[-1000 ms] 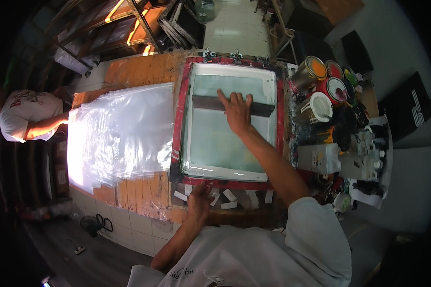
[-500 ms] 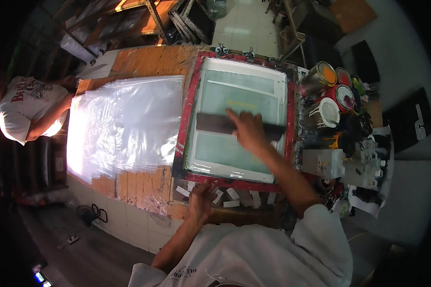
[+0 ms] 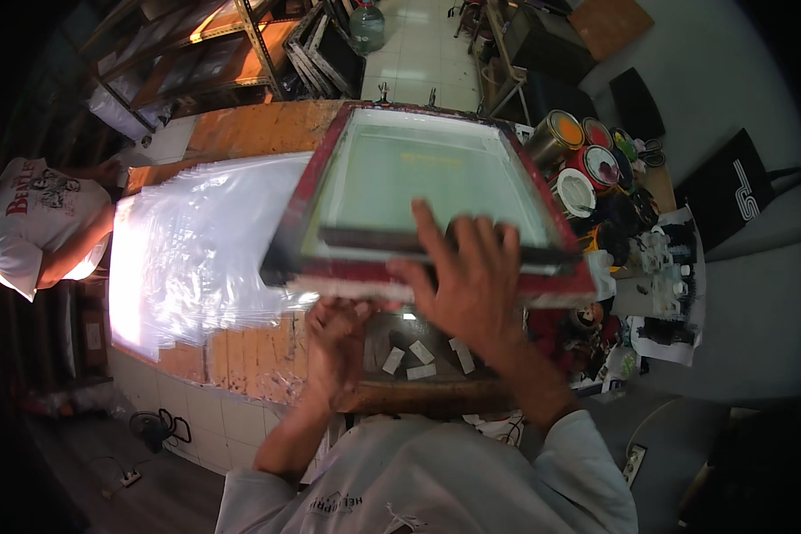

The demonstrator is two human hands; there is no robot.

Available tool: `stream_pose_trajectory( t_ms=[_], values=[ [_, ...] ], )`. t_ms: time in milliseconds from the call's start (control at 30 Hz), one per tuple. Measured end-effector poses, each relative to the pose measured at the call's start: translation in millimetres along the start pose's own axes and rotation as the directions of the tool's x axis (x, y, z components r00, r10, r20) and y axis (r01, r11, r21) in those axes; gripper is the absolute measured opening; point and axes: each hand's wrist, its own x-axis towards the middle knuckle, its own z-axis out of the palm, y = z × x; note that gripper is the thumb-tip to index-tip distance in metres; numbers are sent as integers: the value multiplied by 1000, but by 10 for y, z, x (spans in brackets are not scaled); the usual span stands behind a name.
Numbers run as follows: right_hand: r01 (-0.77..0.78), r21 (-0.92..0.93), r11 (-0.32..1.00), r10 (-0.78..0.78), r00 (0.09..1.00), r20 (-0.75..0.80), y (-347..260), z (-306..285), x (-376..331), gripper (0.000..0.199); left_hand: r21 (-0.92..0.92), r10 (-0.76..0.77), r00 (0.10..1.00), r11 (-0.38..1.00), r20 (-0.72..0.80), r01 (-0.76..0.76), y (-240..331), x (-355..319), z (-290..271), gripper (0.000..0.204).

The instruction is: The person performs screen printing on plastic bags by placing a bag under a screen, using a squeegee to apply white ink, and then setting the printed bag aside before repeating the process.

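Observation:
A screen-printing frame (image 3: 543,283) with red, paint-stained edges is tilted, its near edge raised off the table. Across the near part of its pale green mesh lies a long dark squeegee (image 3: 365,238). My right hand (image 3: 472,276) is on the squeegee, fingers spread over its bar and thumb toward the frame's near edge. Below the near left part of that edge, my left hand (image 3: 336,343) has curled fingers against the frame; their tips are partly hidden and blurred. Pale small strips (image 3: 421,351) lie on the table under the frame.
Clear plastic sheets (image 3: 214,249) cover the wooden table (image 3: 240,351) to the left, with another person (image 3: 58,214) beyond. Open paint cans (image 3: 574,193) and plastic bottles (image 3: 654,298) crowd the right side. Shelving (image 3: 258,44) and leaning frames (image 3: 325,53) stand behind.
The frame's near edge has risen toward me. The squeegee now sits closer to that edge, with my right hand still on it. My left hand has moved up slightly with the frame.

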Motion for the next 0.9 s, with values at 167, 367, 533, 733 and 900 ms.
stream_pose_trajectory(
  t_ms=[167, 367, 533, 733, 900],
  values=[
    [2, 55, 998, 0, 999, -38, 346, -561, 1213, 51, 235, 312, 931, 906, 187, -351, 116, 1154, 52, 32],
    [-229, 102, 968, 168, 895, 413, 353, -1181, 2169, 52, 879, 300, 951, 471, -79, -76, -600, 3114, -447, 37],
    [-79, -185, 980, 88, 995, 42, 511, -919, 2276, 59, 972, 380, 920, -237, 97, -4, -1097, 3573, -1126, 29],
    [-163, -130, 978, 166, 986, 14, 447, -900, 2386, 64, 949, 394, 864, -86, 313, -305, -859, 3442, -938, 23],
    [-55, -55, 997, 55, 998, 2, 514, -861, 2305, 63, 716, 311, 950, 655, 34, -241, -553, 3064, -635, 21]
  ],
)
